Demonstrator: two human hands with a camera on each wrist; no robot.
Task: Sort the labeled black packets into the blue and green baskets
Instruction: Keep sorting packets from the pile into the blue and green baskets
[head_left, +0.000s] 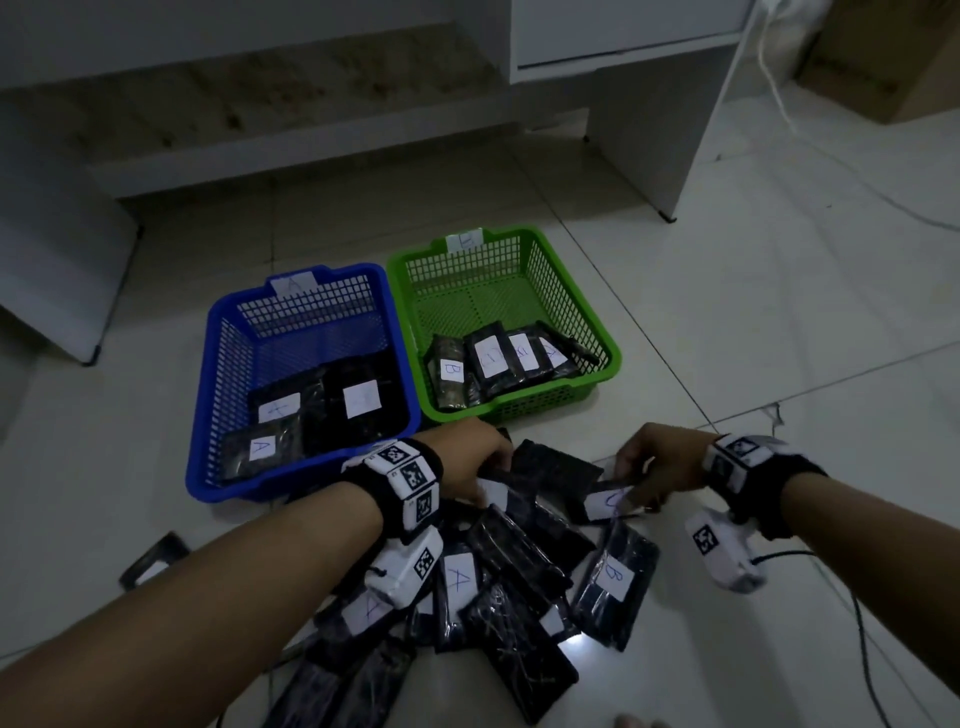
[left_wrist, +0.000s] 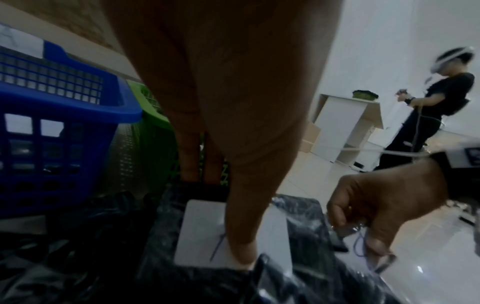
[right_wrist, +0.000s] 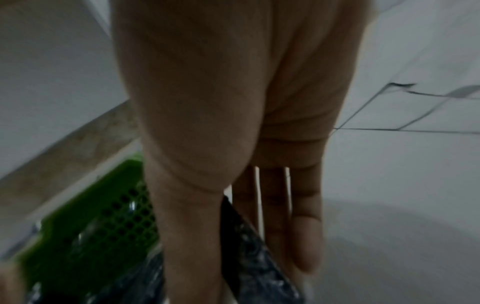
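A heap of black packets (head_left: 514, 566) with white letter labels lies on the tiled floor (head_left: 779, 322) in the lower centre of the head view, and both hands reach into its upper edge. The left hand (head_left: 470, 457), at centre frame just below the blue basket (head_left: 218, 364), grips one packet (head_left: 550, 465): in the left wrist view its thumb (left_wrist: 244, 236) presses down on that packet's white label (left_wrist: 197, 232) while the fingers curl over the far edge. The right hand (head_left: 657, 462), to the right of centre, pinches another packet (head_left: 605, 501) whose label shows a blue letter; the right wrist view shows the thumb (right_wrist: 192, 236) on top of the black wrapper (right_wrist: 259, 257) and the fingers (right_wrist: 306, 236) extended beneath it. The two held packets lie side by side, close to each other, at the top of the heap. Above the hands, the blue basket, tagged A on its rear wall, sits at centre left and holds three labelled packets at its near end. Touching its right side, the green basket (head_left: 597, 322), tagged B, holds a row of packets leaning at its near wall. In the left wrist view, a second person (left_wrist: 441, 102) stands at upper right beside a white cabinet (left_wrist: 342, 123).
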